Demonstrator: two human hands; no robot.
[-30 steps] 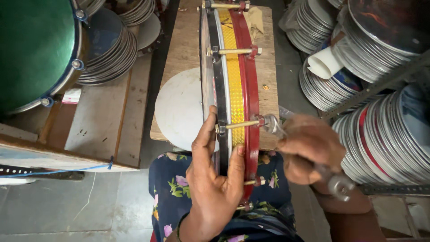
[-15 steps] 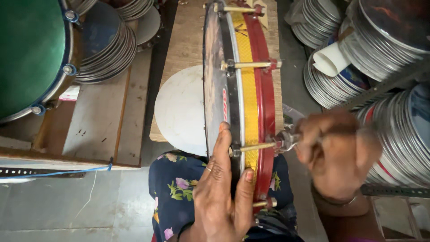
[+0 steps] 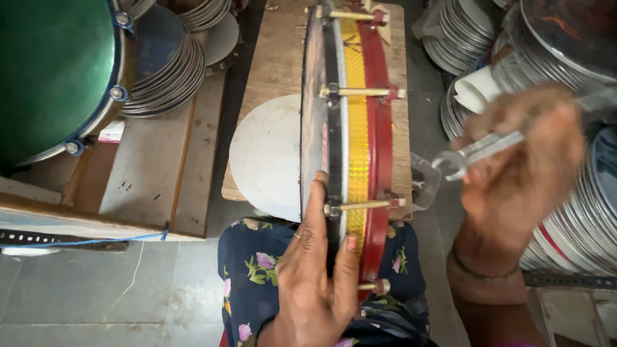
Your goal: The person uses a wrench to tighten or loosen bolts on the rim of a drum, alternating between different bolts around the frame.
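A frame drum stands on edge on a wooden board, with a gold and red shell and brass tension rods across it. My left hand grips its near rim, thumb over the gold band beside one tension rod. My right hand is lifted off to the right of the drum and holds a metal ring spanner, its ring end pointing left, clear of the rods. A floral cloth on my lap lies under the drum's near edge.
A white round disc lies on the wooden board left of the drum. A large green drum and stacked metal rings are at the left. Stacks of metal hoops fill the right side.
My right hand has pulled the spanner off the tension rod's end and raised it up to the right. The view has moved closer to the drum; my left hand keeps its grip.
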